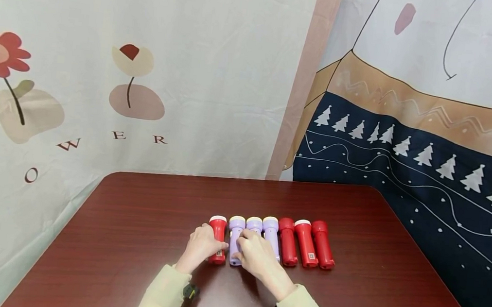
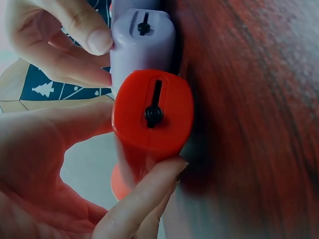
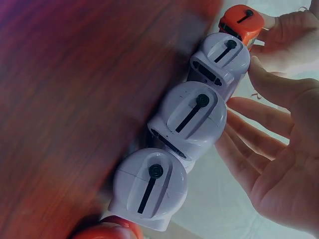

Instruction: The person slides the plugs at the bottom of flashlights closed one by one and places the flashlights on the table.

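Note:
A row of flashlights lies side by side on the table. At its left end is a red flashlight (image 1: pixel 218 226) with a white rim, and my left hand (image 1: pixel 203 245) grips it between thumb and fingers. The left wrist view shows the slotted end (image 2: pixel 167 94) of this flashlight between them. Just to its right, my right hand (image 1: pixel 259 257) pinches the leftmost lavender flashlight (image 1: pixel 236 230), thumb on one side and fingers on the other. Two more lavender flashlights, a middle one (image 3: pixel 192 117) and a right one (image 3: pixel 152 186), lie beside it, partly behind the right hand in the head view.
Right of the lavender ones lie three red flashlights: one (image 1: pixel 287 242), a white-rimmed one (image 1: pixel 306 244) and an outer one (image 1: pixel 323 245). They rest on a dark reddish-brown table (image 1: pixel 143 222). Printed curtains (image 1: pixel 218 73) hang behind its far edge.

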Action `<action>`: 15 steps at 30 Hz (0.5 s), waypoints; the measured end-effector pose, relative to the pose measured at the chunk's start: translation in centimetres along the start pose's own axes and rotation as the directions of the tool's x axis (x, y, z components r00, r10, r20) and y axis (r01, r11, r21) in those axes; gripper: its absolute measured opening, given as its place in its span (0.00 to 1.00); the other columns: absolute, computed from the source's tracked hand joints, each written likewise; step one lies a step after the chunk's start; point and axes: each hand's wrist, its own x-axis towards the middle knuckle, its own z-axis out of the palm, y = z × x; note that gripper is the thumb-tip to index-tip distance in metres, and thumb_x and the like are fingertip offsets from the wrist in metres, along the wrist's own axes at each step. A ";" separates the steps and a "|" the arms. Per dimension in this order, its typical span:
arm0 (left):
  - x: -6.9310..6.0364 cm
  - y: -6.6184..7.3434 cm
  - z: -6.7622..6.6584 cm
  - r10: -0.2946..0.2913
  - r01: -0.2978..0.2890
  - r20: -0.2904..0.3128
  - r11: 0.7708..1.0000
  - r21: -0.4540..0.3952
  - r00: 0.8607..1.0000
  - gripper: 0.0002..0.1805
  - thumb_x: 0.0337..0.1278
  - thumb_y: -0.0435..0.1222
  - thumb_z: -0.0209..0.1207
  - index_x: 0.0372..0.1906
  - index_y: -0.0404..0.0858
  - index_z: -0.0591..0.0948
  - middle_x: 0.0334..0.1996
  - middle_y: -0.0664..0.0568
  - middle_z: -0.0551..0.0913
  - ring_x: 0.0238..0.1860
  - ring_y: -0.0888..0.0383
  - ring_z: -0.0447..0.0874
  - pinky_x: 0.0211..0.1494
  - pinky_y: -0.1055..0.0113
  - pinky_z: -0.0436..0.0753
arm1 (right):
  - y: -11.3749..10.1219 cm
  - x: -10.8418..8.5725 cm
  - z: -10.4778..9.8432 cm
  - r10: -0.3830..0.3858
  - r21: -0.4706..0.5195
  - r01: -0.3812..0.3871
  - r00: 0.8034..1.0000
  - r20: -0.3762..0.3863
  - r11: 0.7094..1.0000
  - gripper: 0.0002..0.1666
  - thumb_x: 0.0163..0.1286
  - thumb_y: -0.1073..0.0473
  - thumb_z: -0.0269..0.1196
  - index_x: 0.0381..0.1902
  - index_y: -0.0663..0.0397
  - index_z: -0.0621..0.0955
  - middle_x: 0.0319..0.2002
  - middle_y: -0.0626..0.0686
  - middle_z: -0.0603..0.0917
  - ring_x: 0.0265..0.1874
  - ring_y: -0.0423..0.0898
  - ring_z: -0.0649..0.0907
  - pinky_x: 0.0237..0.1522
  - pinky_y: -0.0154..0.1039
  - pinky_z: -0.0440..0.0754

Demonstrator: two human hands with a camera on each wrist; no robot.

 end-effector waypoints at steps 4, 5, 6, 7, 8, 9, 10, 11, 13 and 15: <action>-0.1 -0.1 0.1 0.005 -0.005 -0.003 1.000 -0.006 1.000 0.24 0.35 0.43 0.72 0.30 0.29 0.74 0.23 0.43 0.74 0.24 0.49 0.75 0.30 0.58 0.78 | -0.1 0.0 0.0 -0.002 0.000 0.002 1.000 -0.004 1.000 0.13 0.50 0.50 0.73 0.27 0.50 0.82 0.30 0.47 0.77 0.31 0.44 0.80 0.30 0.36 0.80; -0.1 -0.1 0.1 0.009 -0.009 -0.006 1.000 -0.004 1.000 0.25 0.35 0.43 0.72 0.30 0.28 0.74 0.23 0.43 0.74 0.24 0.49 0.75 0.30 0.58 0.77 | -0.1 0.0 0.0 -0.003 -0.002 0.003 1.000 -0.005 1.000 0.14 0.50 0.50 0.73 0.27 0.50 0.82 0.30 0.47 0.77 0.31 0.44 0.80 0.30 0.36 0.80; -0.1 -0.1 0.2 0.011 -0.011 -0.007 1.000 -0.002 1.000 0.25 0.35 0.43 0.72 0.30 0.28 0.74 0.23 0.43 0.74 0.24 0.49 0.75 0.30 0.58 0.77 | -0.1 -0.1 0.0 -0.003 -0.004 0.003 1.000 -0.007 1.000 0.14 0.50 0.50 0.73 0.28 0.50 0.82 0.30 0.47 0.77 0.31 0.44 0.80 0.30 0.36 0.80; -0.1 -0.1 0.2 0.014 -0.014 -0.007 1.000 0.002 1.000 0.25 0.34 0.43 0.72 0.30 0.28 0.74 0.23 0.43 0.74 0.24 0.49 0.76 0.30 0.58 0.78 | -0.1 -0.1 -0.1 -0.004 -0.006 0.004 1.000 -0.007 1.000 0.14 0.50 0.50 0.73 0.28 0.50 0.82 0.30 0.47 0.77 0.31 0.44 0.80 0.30 0.36 0.80; -0.1 -0.1 0.2 0.015 -0.015 -0.007 1.000 0.007 1.000 0.25 0.35 0.43 0.72 0.31 0.28 0.74 0.23 0.43 0.74 0.24 0.49 0.76 0.30 0.58 0.78 | -0.2 -0.1 -0.1 -0.004 -0.008 0.004 1.000 -0.007 1.000 0.14 0.50 0.50 0.73 0.28 0.50 0.82 0.30 0.46 0.77 0.31 0.44 0.80 0.30 0.36 0.80; -0.1 -0.2 0.2 0.019 -0.019 -0.007 1.000 0.012 1.000 0.26 0.35 0.44 0.72 0.31 0.28 0.73 0.23 0.43 0.74 0.24 0.49 0.76 0.31 0.58 0.78 | -0.2 -0.1 -0.1 -0.003 -0.009 0.003 1.000 -0.007 1.000 0.14 0.50 0.50 0.73 0.28 0.50 0.82 0.30 0.46 0.77 0.31 0.44 0.81 0.30 0.36 0.80; -0.1 -0.2 0.2 0.022 -0.022 -0.006 1.000 0.016 1.000 0.26 0.35 0.44 0.72 0.31 0.28 0.73 0.23 0.43 0.74 0.24 0.49 0.76 0.31 0.58 0.78 | -0.2 -0.1 -0.1 -0.003 -0.009 0.003 1.000 -0.006 1.000 0.13 0.50 0.50 0.73 0.28 0.50 0.82 0.31 0.47 0.77 0.31 0.44 0.81 0.30 0.36 0.80; -0.1 -0.2 0.3 0.022 -0.022 -0.003 1.000 0.017 1.000 0.27 0.35 0.44 0.72 0.32 0.28 0.73 0.23 0.43 0.74 0.24 0.49 0.76 0.31 0.58 0.78 | -0.2 0.0 -0.1 -0.004 -0.009 0.004 1.000 -0.006 1.000 0.13 0.50 0.50 0.73 0.28 0.50 0.83 0.31 0.46 0.77 0.31 0.44 0.81 0.30 0.36 0.80; -0.2 -0.2 0.2 0.021 -0.021 0.006 1.000 0.020 1.000 0.27 0.36 0.44 0.71 0.32 0.27 0.73 0.23 0.43 0.74 0.24 0.50 0.76 0.31 0.58 0.78 | -0.2 0.0 -0.1 -0.005 -0.006 0.005 1.000 -0.006 1.000 0.13 0.50 0.50 0.73 0.28 0.50 0.82 0.31 0.46 0.77 0.31 0.43 0.81 0.29 0.36 0.80; -0.3 -0.1 0.1 0.008 -0.009 0.016 1.000 0.019 1.000 0.27 0.36 0.45 0.71 0.33 0.27 0.73 0.23 0.43 0.74 0.24 0.50 0.76 0.31 0.58 0.78 | -0.2 0.0 -0.1 -0.008 -0.001 0.008 1.000 -0.008 1.000 0.13 0.50 0.50 0.73 0.27 0.50 0.82 0.30 0.47 0.77 0.30 0.44 0.81 0.29 0.36 0.80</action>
